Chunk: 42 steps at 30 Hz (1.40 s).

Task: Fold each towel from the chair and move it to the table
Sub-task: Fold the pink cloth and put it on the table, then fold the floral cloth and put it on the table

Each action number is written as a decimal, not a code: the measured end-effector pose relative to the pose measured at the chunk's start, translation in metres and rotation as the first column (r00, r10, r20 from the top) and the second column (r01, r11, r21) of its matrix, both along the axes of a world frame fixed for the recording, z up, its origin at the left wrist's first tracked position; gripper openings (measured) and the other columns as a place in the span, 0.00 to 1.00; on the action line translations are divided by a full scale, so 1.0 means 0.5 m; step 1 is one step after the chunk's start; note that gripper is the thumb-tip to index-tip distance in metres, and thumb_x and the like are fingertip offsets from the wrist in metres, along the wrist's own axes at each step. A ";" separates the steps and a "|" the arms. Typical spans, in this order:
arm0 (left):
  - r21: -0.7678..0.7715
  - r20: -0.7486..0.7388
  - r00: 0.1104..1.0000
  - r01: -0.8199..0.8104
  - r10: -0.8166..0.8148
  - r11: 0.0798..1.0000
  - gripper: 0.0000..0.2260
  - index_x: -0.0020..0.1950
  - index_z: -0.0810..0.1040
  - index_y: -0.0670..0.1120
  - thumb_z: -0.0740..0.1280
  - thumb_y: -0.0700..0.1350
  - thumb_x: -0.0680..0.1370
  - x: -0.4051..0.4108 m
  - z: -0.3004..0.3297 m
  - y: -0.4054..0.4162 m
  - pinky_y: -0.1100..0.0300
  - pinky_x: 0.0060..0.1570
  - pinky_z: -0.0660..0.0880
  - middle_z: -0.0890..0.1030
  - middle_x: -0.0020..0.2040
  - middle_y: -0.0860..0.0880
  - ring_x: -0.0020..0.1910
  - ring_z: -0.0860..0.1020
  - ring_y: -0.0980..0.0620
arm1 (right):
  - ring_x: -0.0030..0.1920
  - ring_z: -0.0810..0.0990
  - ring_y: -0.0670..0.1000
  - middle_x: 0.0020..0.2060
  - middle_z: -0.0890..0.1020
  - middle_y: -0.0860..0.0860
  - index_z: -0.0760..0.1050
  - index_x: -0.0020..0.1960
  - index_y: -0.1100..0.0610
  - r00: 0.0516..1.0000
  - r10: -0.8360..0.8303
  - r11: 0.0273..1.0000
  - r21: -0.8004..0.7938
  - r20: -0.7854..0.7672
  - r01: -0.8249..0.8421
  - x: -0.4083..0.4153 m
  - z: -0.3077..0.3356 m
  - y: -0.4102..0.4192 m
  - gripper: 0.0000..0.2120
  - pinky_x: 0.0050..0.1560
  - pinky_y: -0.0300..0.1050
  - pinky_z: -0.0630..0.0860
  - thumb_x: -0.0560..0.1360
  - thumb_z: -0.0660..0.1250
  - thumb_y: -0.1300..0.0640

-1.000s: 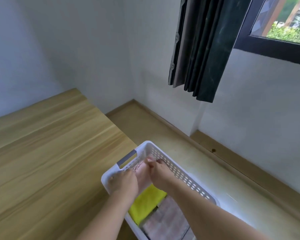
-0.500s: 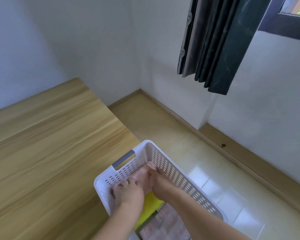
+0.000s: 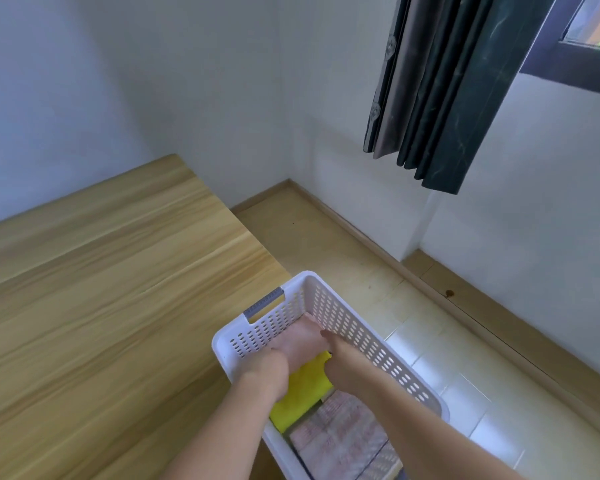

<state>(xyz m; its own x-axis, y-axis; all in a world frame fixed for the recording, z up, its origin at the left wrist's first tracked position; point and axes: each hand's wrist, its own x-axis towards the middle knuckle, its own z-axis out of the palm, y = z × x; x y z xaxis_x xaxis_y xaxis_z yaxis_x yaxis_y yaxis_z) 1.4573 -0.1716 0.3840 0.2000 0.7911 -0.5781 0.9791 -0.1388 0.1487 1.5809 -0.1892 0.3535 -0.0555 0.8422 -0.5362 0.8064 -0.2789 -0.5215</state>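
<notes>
A head-worn camera looks down at two bare arms reaching into a white perforated basket (image 3: 368, 344) that sits just beside the edge of a wooden surface (image 3: 111, 306). Both hands are close together at the basket's far end, on a pale pink towel (image 3: 297, 339). The left hand (image 3: 269, 370) seems to curl over the towel's near edge; the right hand (image 3: 340, 362) lies against its right side, but whether its fingers are clamped on the cloth cannot be told from here. Under the pink towel lies a yellow towel (image 3: 300, 393), and nearer the camera a pink patterned towel (image 3: 340, 434) fills the rest of the basket. No chair shows in view. The surface carries no towel where it can be seen.

The step in hand looks like taking the top towel out. To do it well, each hand should pinch only the pink layer, near two corners, so the yellow one beneath does not come up with it. Lifting straight up past the basket wall, then carrying it left over the surface, would give room to spread and fold it flat.
</notes>
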 end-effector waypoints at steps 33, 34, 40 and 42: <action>0.689 0.050 0.969 0.142 -0.242 0.711 0.22 0.75 0.59 0.42 0.54 0.48 0.82 -0.788 0.371 -0.435 0.52 0.70 0.59 0.62 0.75 0.43 0.73 0.62 0.44 | 0.71 0.65 0.51 0.74 0.63 0.50 0.59 0.75 0.56 0.961 -0.230 0.847 0.518 0.155 0.119 -0.686 0.442 -0.520 0.26 0.41 0.38 0.54 0.78 0.60 0.57; 0.694 0.052 0.965 0.149 -0.255 0.704 0.22 0.75 0.58 0.42 0.54 0.48 0.83 -0.825 0.377 -0.439 0.52 0.70 0.59 0.62 0.75 0.43 0.73 0.62 0.44 | 0.71 0.66 0.51 0.74 0.63 0.51 0.60 0.75 0.56 0.961 -0.242 0.844 0.518 0.136 0.140 -0.722 0.445 -0.527 0.26 0.46 0.33 0.59 0.78 0.60 0.57; 0.681 0.009 0.957 0.207 -0.291 0.703 0.21 0.74 0.61 0.42 0.54 0.47 0.82 -1.058 0.403 -0.447 0.51 0.69 0.62 0.64 0.74 0.43 0.71 0.64 0.43 | 0.67 0.69 0.53 0.73 0.63 0.51 0.61 0.74 0.57 0.969 -0.245 0.843 0.501 0.038 0.193 -0.942 0.463 -0.562 0.26 0.60 0.42 0.68 0.77 0.60 0.57; 0.676 0.018 0.959 0.196 -0.282 0.710 0.21 0.74 0.61 0.42 0.55 0.47 0.82 -1.122 0.412 -0.446 0.51 0.70 0.62 0.65 0.74 0.43 0.71 0.64 0.43 | 0.68 0.68 0.53 0.73 0.63 0.51 0.61 0.74 0.57 0.964 -0.261 0.838 0.504 0.040 0.206 -0.991 0.472 -0.567 0.26 0.62 0.43 0.67 0.77 0.60 0.56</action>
<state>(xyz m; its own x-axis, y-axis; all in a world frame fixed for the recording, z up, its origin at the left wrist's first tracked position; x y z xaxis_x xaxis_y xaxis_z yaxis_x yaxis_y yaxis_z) 0.8962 -0.3946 0.5898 0.4642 0.8786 0.1124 0.8819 -0.4702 0.0332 1.0856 -0.4725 0.5896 0.2091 0.9771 -0.0398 0.8064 -0.1953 -0.5581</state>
